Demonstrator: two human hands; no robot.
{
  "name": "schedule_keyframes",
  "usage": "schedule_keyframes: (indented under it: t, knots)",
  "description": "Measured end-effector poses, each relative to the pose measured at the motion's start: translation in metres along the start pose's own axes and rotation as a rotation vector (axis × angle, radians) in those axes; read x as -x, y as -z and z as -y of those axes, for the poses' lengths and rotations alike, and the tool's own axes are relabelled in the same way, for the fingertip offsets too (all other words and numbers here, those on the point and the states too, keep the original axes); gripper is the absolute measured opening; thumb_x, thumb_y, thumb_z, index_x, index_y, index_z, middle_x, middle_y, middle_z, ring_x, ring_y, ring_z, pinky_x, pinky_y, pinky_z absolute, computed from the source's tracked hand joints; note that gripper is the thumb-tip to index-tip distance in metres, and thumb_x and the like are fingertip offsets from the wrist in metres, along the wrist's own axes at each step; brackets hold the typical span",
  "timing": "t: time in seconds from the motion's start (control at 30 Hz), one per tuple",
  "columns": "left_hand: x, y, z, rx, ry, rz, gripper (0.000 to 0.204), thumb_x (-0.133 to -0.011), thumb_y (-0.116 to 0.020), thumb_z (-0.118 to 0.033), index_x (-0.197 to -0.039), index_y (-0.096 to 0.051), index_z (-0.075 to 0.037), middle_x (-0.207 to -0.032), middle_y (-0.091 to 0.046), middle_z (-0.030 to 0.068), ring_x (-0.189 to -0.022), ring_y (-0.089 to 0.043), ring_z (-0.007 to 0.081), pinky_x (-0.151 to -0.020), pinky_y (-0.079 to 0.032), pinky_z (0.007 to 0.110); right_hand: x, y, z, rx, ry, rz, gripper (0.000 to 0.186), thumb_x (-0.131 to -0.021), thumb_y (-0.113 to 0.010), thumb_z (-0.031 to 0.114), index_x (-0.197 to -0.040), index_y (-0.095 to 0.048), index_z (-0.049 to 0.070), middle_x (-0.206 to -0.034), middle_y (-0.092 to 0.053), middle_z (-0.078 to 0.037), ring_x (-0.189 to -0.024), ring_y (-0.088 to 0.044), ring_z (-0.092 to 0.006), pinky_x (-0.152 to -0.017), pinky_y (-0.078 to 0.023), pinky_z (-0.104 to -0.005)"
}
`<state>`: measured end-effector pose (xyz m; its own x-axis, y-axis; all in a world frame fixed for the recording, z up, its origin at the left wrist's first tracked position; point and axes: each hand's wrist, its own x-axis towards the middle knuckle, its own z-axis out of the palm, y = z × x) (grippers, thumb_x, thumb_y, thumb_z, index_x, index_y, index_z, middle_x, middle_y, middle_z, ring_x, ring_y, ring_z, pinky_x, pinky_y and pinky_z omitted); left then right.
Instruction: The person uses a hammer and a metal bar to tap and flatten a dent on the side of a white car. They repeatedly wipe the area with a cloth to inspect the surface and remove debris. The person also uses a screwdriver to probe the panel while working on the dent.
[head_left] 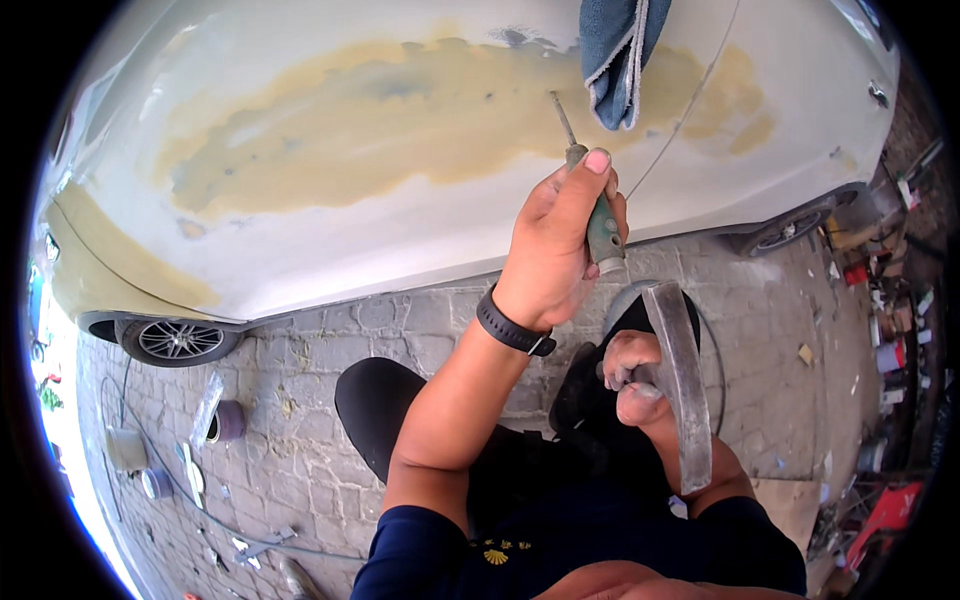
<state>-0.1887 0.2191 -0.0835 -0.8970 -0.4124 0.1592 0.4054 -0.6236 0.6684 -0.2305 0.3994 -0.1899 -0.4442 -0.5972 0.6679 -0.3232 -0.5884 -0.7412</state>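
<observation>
Grey paving [300,430] runs beside a patched white car [330,255]. The left hand [555,225] has fingers closed round a screwdriver [605,235], its shaft jutting past them carward; the right hand [637,375] grips a hammer [685,385], head just beside its curled fingers.

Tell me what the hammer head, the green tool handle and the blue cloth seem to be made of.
Hammer head: likely steel, dull grey and worn, judging by its scuffed metallic sheen. Green tool handle: probably plastic, dull, grimy, from its moulded-looking shape; painted wood is possible. Blue cloth: seemingly soft fabric, perhaps microfibre, given its fuzzy surface and pale edging.
</observation>
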Motion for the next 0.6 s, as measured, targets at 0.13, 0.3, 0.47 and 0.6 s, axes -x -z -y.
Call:
schedule_keyframes:
  t: [0.13, 0.3, 0.47, 0.6]
  knots:
    - [0.000, -0.002, 0.001, 0.008, -0.007, -0.012, 0.036, -0.105, -0.058, -0.045, -0.094, -0.052, -0.011, -0.061, -0.040, -0.0020, -0.050, -0.032, 0.0096, -0.048, -0.026, 0.028, 0.004, 0.006, -0.006, -0.035, 0.009, 0.024, 0.048, -0.099, -0.068, 0.040, -0.074, -0.054, 0.002, -0.058, -0.049, -0.003, -0.047, -0.046, -0.0132, -0.042, -0.035, -0.0274]
    - [0.000, -0.003, 0.001, 0.024, -0.012, -0.030, 0.036, -0.105, -0.059, -0.044, -0.094, -0.052, -0.011, -0.061, -0.039, -0.0027, -0.049, -0.031, 0.0090, -0.047, -0.025, 0.027, 0.006, 0.014, -0.006, 0.033, -0.014, 0.112, 0.042, -0.100, -0.065, 0.035, -0.076, -0.054, 0.002, -0.058, -0.049, -0.005, -0.047, -0.045, -0.0146, -0.042, -0.033, -0.0286]
    - [-0.001, -0.003, 0.001, 0.014, -0.012, -0.021, 0.036, -0.106, -0.057, -0.044, -0.095, -0.052, -0.011, -0.061, -0.037, -0.0035, -0.049, -0.029, 0.0083, -0.046, -0.024, 0.027, 0.002, 0.018, -0.007, 0.162, 0.100, 0.143, 0.032, -0.096, -0.066, 0.028, -0.078, -0.057, 0.003, -0.061, -0.051, -0.004, -0.046, -0.047, -0.0189, -0.043, -0.034, -0.0323]
    - [-0.001, -0.005, 0.000, 0.017, -0.016, -0.021, 0.035, -0.107, -0.055, -0.043, -0.095, -0.052, -0.010, -0.061, -0.036, -0.0036, -0.049, -0.027, 0.0080, -0.046, -0.023, 0.027, -0.003, 0.022, 0.004, 0.292, 0.193, 0.190, 0.022, -0.086, -0.070, 0.017, -0.076, -0.056, 0.003, -0.063, -0.053, -0.005, -0.048, -0.050, -0.0229, -0.044, -0.037, -0.0344]
